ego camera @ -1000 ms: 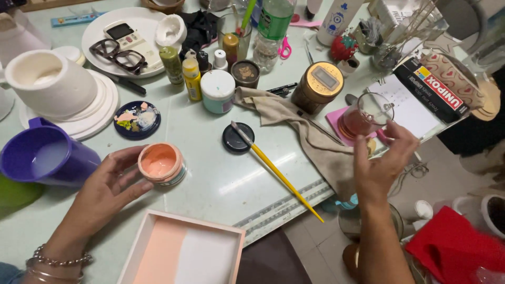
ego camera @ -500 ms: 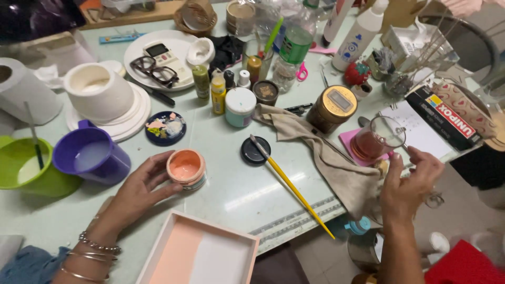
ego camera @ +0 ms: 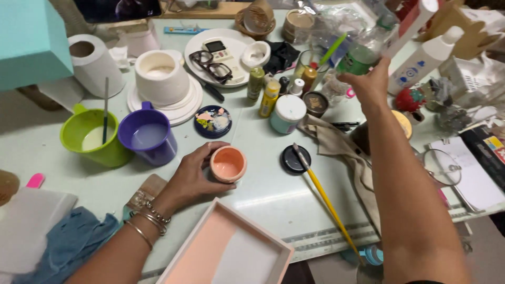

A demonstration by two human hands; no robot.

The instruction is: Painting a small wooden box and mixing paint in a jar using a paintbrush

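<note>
The left hand point(ego camera: 195, 172) lay on the counter point(ego camera: 263, 194) with its fingers curled loosely round the near side of a small pot of peach paint point(ego camera: 228, 163), thumb and fingertips touching its wall, the pot standing upright and uncovered. The right hand point(ego camera: 370, 84) was raised well beyond the pot, at the far right, its fingers closed about a clear plastic bottle with a green label point(ego camera: 363, 52), held tilted above the clutter. Just right of the pot lay a round black lid point(ego camera: 295, 159), and from it a yellow-handled brush point(ego camera: 326, 197) ran slantwise toward the near edge of the counter, beside a crumpled beige cloth point(ego camera: 347, 152). In front of the pot, at the near edge, sat a shallow square tray point(ego camera: 231, 252) painted half peach, half white. Left of the pot stood a purple mug point(ego camera: 148, 138) of cloudy water and, touching it, a green mug point(ego camera: 90, 137) with a brush in it. Behind the pot lay a small dark palette dish point(ego camera: 213, 121), and farther back a white plate point(ego camera: 221, 50) bearing black spectacles point(ego camera: 211, 66).
</note>
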